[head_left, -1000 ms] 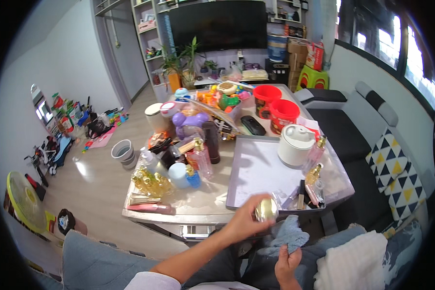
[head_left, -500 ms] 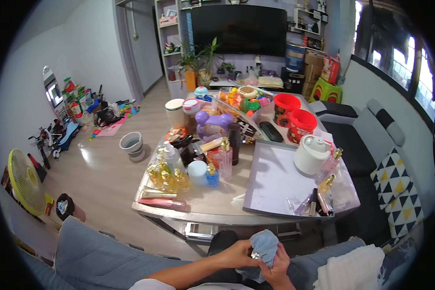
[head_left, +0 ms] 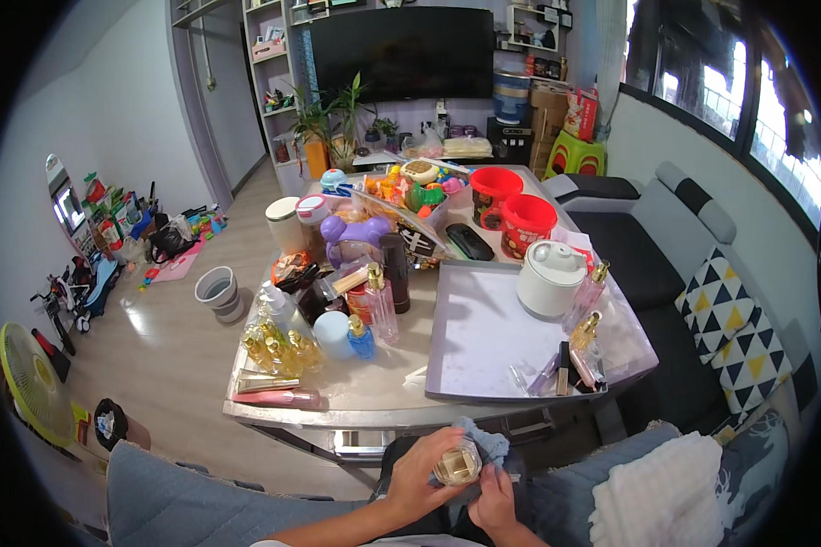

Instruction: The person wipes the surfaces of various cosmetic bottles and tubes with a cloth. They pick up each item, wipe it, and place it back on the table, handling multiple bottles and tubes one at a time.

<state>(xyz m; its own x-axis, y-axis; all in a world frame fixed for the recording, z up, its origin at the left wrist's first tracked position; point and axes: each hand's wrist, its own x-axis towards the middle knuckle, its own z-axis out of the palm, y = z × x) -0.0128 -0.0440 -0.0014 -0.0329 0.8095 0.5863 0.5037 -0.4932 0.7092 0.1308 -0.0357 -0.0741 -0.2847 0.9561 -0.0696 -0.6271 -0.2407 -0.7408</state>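
Over my lap, my left hand [head_left: 420, 474] grips a small faceted clear bottle [head_left: 459, 463] with a gold-coloured middle, perhaps a perfume bottle. My right hand [head_left: 494, 506] holds a blue cloth [head_left: 488, 444], which bunches behind and beside the bottle. On the table's left part [head_left: 392, 383] stand several yellow gold-capped bottles [head_left: 278, 351], a small blue bottle [head_left: 360, 339], a pink bottle [head_left: 381, 310] and a round white jar [head_left: 334, 335]. Two tubes, one pink [head_left: 283, 399], lie at the front left edge.
A shallow tray [head_left: 483, 342] at right carries a white lidded pot [head_left: 552, 278] and several cosmetics. Behind are red buckets [head_left: 527, 226], a purple toy [head_left: 354, 239] and a toy-filled box [head_left: 415, 196]. A grey sofa [head_left: 639, 264] lines the right; a white towel [head_left: 657, 492] lies beside me.
My left hand has turned the bottle so that its clear faceted side shows. The cloth has shifted from over the bottle to behind it. The view has swung slightly right.
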